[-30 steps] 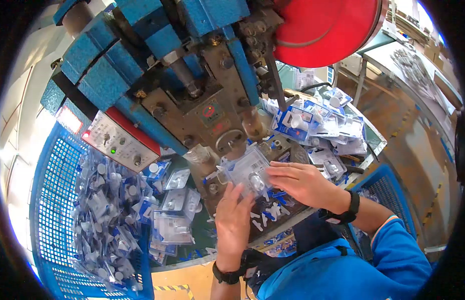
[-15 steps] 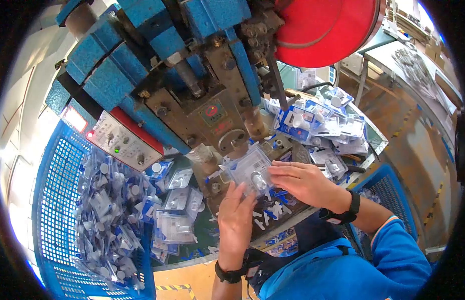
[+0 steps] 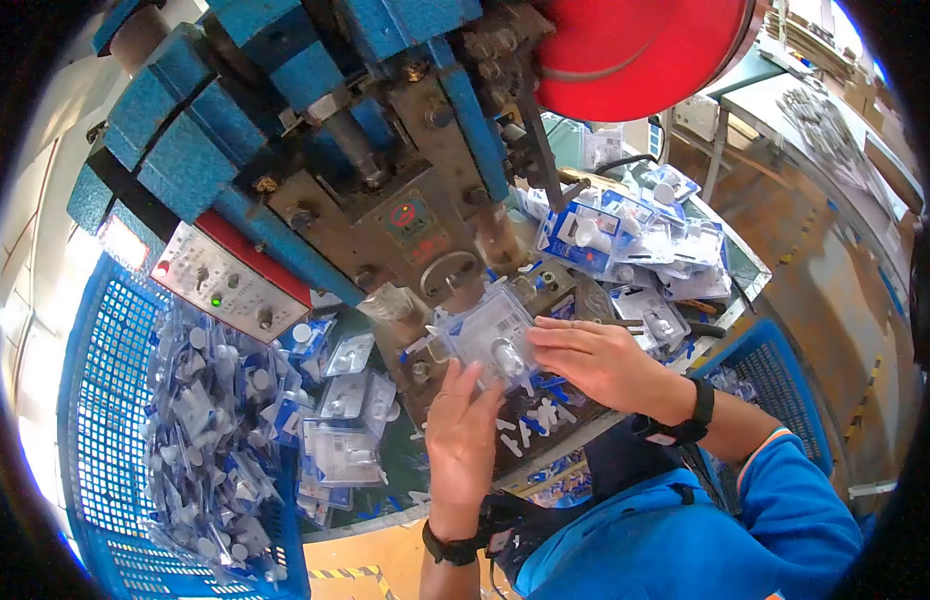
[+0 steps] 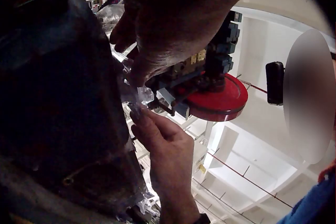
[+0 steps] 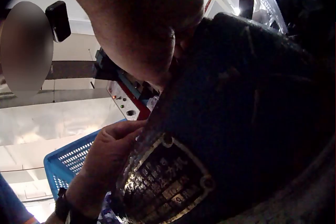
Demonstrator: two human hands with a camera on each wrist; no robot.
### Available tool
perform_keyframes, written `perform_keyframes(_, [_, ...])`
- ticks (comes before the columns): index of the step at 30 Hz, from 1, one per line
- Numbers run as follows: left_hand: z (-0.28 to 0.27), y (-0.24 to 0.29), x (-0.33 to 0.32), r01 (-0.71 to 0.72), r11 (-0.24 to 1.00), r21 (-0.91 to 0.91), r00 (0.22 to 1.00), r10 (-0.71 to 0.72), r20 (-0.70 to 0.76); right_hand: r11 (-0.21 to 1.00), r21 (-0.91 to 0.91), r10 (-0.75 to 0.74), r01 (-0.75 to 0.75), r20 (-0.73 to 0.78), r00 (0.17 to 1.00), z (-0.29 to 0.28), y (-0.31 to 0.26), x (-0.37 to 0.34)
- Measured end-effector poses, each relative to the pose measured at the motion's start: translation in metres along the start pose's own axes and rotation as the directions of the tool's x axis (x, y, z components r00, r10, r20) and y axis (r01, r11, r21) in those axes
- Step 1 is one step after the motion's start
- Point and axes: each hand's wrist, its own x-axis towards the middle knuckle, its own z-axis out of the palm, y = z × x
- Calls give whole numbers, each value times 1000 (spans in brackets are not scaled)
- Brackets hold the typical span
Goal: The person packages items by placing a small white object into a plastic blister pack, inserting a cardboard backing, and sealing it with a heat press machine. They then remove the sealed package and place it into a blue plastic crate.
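Observation:
A clear blister pack [image 3: 482,328] with a printed insert and a rounded bulge lies beneath the press head [image 3: 410,225] in the head view. The left hand [image 3: 461,445] pinches its near left edge, and the right hand [image 3: 610,372] pinches its right edge. From the left wrist, the left hand [image 4: 173,22] looms above and the right hand [image 4: 170,153] shows thumb and fingers together. In the right wrist view, the right hand [image 5: 142,27] fills the top, with the left hand [image 5: 110,150] below; the machine hides most of the pack.
A blue basket [image 3: 103,400] heaped with packs stands at the left, near a control box [image 3: 235,283]. More packs [image 3: 340,450] lie between basket and press. Another pile [image 3: 640,235] sits to the right. Small white and blue pieces [image 3: 535,425] are scattered before the press.
The head view has shifted slightly. Both hands keep about the same hold on the pack, which shows no clear movement against the press.

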Motion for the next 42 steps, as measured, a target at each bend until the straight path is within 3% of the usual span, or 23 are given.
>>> perform_keyframes(15, [1,5,1,56,998,18,998,-56,-16,1000,-2,12,-12,17,1000,2,1,-4])
perform_keyframes(39, [-6,-1,3,-9,1000,-6,999,10,37,1000,-13,-16,16,38,999,-2,1,-2])
perform_keyframes(42, [-10,5,9,-23,999,27,999,25,-43,999,-28,-30,28,-48,998,-5,-3,9])
